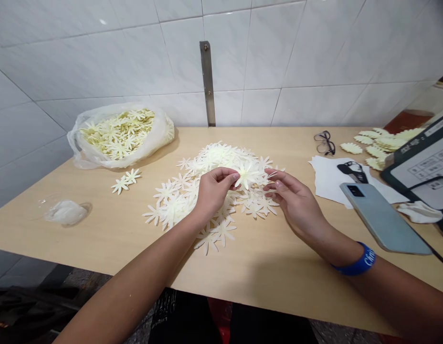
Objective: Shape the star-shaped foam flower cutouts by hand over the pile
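Note:
My left hand (216, 188) pinches a pale yellow artificial flower (246, 176) between thumb and fingers, above the middle of the table. To its right, my right hand (296, 203) is raised with fingers bent and a thin white strand (272, 175) at its fingertips. The strand's far end is hard to make out. Beneath both hands spreads a loose pile of pale, flat flower pieces (171, 205) with narrow petals. Two more flower pieces (125, 181) lie apart on the left.
A plastic bag (164, 129) full of yellowish flower pieces stands back left, with a small clear bag (67, 212) nearer. On the right lie glasses (325, 143), white paper (323, 179), a phone (386, 220) and leaf-shaped pieces (388, 143) beside a dark-edged box (425, 162). A tiled wall (135, 57) bounds the table.

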Demonstrator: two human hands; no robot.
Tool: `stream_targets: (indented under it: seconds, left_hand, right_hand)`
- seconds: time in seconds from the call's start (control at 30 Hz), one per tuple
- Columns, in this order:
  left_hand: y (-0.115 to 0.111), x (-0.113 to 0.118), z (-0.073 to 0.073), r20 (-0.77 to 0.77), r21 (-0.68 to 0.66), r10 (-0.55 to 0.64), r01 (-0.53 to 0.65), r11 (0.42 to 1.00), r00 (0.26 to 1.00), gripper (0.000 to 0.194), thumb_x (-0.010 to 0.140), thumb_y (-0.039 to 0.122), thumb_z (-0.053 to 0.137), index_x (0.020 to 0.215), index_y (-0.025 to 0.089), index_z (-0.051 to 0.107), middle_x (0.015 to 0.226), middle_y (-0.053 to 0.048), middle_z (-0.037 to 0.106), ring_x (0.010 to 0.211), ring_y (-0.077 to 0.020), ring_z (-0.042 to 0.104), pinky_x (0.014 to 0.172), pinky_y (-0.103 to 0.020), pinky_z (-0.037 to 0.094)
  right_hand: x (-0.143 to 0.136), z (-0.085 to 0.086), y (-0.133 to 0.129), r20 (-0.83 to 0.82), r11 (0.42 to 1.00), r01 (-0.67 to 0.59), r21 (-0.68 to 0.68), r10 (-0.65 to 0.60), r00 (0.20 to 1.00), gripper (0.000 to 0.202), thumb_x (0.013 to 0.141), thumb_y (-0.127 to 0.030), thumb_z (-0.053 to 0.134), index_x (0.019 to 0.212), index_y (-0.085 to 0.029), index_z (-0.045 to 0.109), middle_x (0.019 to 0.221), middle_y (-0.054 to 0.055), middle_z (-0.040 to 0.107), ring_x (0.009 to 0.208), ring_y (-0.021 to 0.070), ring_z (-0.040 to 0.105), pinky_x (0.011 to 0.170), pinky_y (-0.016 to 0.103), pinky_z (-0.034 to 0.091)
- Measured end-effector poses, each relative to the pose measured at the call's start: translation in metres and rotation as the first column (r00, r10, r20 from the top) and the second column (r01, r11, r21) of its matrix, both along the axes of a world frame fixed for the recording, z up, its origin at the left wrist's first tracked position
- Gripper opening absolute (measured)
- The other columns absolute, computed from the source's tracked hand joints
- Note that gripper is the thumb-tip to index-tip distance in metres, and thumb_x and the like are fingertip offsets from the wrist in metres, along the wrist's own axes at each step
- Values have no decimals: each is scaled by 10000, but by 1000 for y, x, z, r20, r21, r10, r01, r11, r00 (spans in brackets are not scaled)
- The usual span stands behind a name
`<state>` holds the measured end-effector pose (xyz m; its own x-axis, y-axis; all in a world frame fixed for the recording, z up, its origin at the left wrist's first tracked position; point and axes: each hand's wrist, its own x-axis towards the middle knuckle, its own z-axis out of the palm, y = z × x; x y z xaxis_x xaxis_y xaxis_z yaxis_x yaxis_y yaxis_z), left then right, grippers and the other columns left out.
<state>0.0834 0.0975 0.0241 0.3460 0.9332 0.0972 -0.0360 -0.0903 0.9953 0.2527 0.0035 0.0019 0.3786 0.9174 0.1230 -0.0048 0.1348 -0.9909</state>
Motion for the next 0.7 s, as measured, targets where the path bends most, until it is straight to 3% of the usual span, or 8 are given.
stream_targets:
  seconds: [0.2, 0.33, 0.43, 0.57, 0.7]
  left_hand:
    - [-2, 0, 0, -39, -6, -39, 38, 999, 999, 194, 766, 319, 681, 750, 127, 668, 666, 3, 616, 584, -95, 589, 636, -251, 517]
    - [-4, -1, 1, -88, 9, -53, 54, 998, 995, 196, 785, 328, 663, 752, 134, 651, 675, 2, 610, 585, -104, 609, 618, -241, 499]
    - [-5, -1, 0, -127, 11, -91, 93, 996, 988, 202, 793, 339, 654, 741, 145, 634, 680, 0, 606, 584, -108, 609, 612, -245, 495]
    - [-5, 0, -5, -151, -11, -145, 145, 989, 978, 211, 800, 362, 646, 750, 160, 610, 694, 0, 599, 584, -115, 612, 621, -266, 508]
    - [-7, 0, -5, -170, 59, -144, 156, 986, 975, 241, 829, 378, 607, 710, 171, 570, 657, 11, 574, 571, -111, 595, 596, -252, 489]
  right_hand:
    - [0, -1, -1, 295, 988, 133, 84, -152, 943, 301, 876, -208, 499, 1070, -277, 718, 1175, 43, 631, 981, 203, 589, 853, 373, 487]
    - [0, 1, -3, 335, 976, 182, 123, -214, 918, 331, 885, -197, 476, 1131, -277, 683, 1175, 54, 618, 954, 203, 595, 851, 380, 486]
    - [-4, 4, -5, 371, 966, 202, 160, -248, 895, 239, 906, -246, 502, 1070, -271, 674, 1107, 56, 638, 985, 219, 597, 866, 381, 482]
    - [-12, 4, -8, 378, 985, 119, 127, -159, 912, 147, 901, -335, 570, 995, -255, 649, 998, 50, 645, 947, 219, 604, 855, 372, 487]
    - [-16, 2, -7, 274, 998, 44, 42, -54, 960, 232, 836, -403, 666, 996, -243, 612, 913, 38, 619, 848, 197, 608, 756, 336, 516]
